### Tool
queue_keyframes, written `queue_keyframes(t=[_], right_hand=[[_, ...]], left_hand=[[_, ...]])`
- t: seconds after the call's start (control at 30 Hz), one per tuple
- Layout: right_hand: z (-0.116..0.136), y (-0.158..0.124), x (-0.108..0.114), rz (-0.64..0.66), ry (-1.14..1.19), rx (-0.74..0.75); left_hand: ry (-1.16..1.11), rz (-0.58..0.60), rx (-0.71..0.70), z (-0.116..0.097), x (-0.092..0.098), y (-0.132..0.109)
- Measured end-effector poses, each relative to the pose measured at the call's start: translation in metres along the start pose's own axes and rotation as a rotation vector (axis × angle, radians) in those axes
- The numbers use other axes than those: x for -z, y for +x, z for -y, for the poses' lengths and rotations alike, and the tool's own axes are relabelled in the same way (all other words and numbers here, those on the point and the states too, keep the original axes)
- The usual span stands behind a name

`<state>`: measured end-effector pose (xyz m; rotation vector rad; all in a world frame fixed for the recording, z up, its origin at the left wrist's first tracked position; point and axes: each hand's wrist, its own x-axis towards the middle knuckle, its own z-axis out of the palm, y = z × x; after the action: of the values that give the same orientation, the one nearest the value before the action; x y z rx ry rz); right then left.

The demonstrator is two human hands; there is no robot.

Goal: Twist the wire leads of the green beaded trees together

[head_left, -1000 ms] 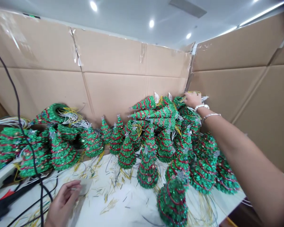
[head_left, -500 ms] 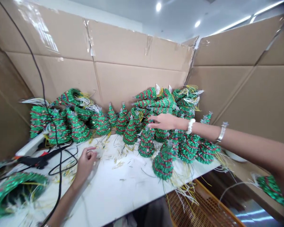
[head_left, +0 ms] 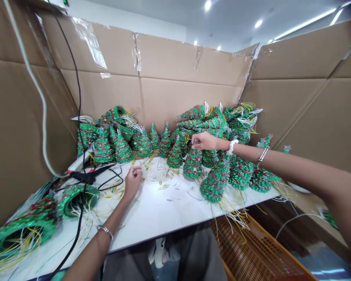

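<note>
Toward the right of the white table (head_left: 169, 212), the right hand (head_left: 205, 141) bends its fingers closely around the tip of a green tinsel tree (head_left: 193, 166); this tree stands upright on its wide base, long axis near vertical, tip pointing up into the grasp; left of it, the left hand (head_left: 133, 180) curls its fingers loosely over wire scraps (head_left: 163, 186); whether they pinch anything, I cannot tell; a nearer tree (head_left: 214, 184) tilts rightward in view.

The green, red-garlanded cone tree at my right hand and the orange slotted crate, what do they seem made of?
Green tree: probably plastic tinsel, shiny, from its glittering, frilly surface. Orange crate: likely moulded plastic, low sheen, from its regular slots.
</note>
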<state>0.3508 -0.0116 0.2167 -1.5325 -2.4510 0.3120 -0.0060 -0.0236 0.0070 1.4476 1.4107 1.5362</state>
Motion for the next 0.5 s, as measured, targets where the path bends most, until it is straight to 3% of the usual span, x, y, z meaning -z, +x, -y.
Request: queue_keyframes(t=[0.17, 0.27, 0.37, 0.5], right_hand=[[-0.001, -0.007, -0.015, -0.081, 0.031, -0.028], [0.007, -0.011, -0.021, 0.007, 0.030, -0.019], [0.020, -0.024, -0.006, 0.123, -0.021, -0.061], [0.027, -0.062, 0.019, 0.204, -0.209, -0.154]], left_hand=[[0.052, 0.052, -0.072, -0.009, -0.001, -0.007], [0.058, 0.089, -0.077, -0.009, -0.001, -0.009], [0.045, 0.093, -0.072, -0.006, -0.001, -0.008], [0.036, 0.093, -0.066, -0.004, -0.002, -0.007]])
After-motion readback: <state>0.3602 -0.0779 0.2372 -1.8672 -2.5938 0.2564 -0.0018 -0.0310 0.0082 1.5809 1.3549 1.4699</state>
